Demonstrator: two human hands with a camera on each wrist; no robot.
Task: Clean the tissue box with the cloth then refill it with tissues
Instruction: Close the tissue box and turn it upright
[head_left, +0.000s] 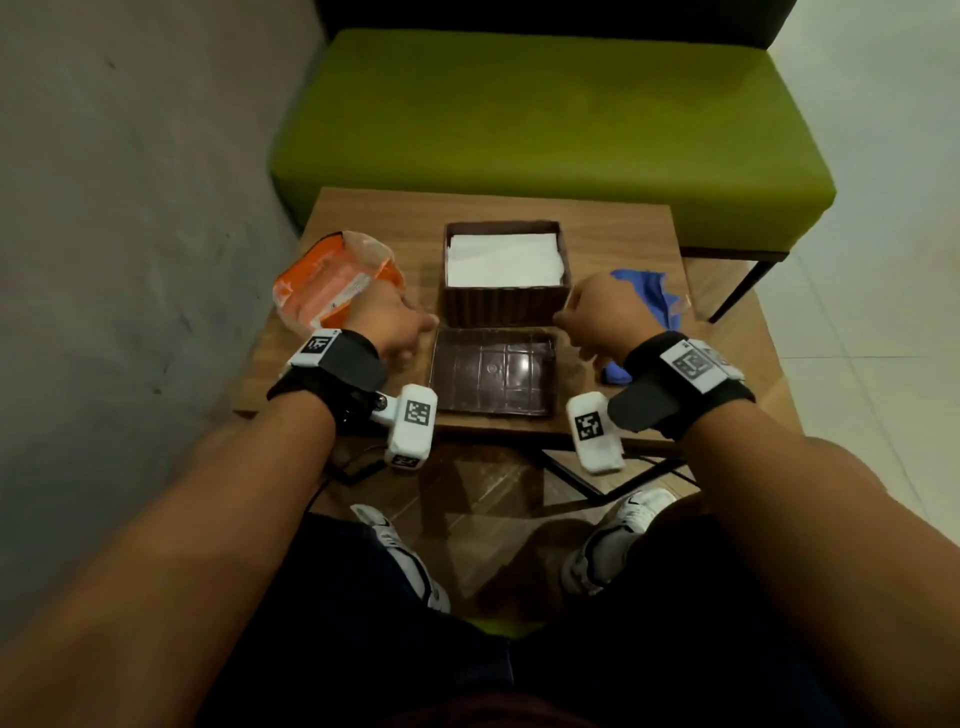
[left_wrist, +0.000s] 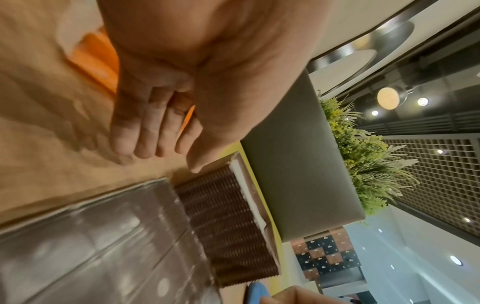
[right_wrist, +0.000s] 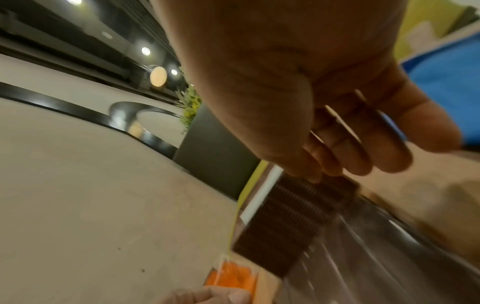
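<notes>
Bare forearms, black fabric wrist straps (head_left: 343, 374) bearing white blocks with black square-code markers (head_left: 413, 423) — one set per wrist — plus dark trousers (head_left: 363, 623) and white sneakers with dark swooshes (head_left: 631, 519).

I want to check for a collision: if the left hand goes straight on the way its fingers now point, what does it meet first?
Most likely the tissue box: the left hand points toward its near left corner, and its thumb already looks very close to the ribbed wall. Whether they touch, I cannot tell.

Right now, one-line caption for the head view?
Both hands flank the lid; tissue box filled behind it.
</notes>
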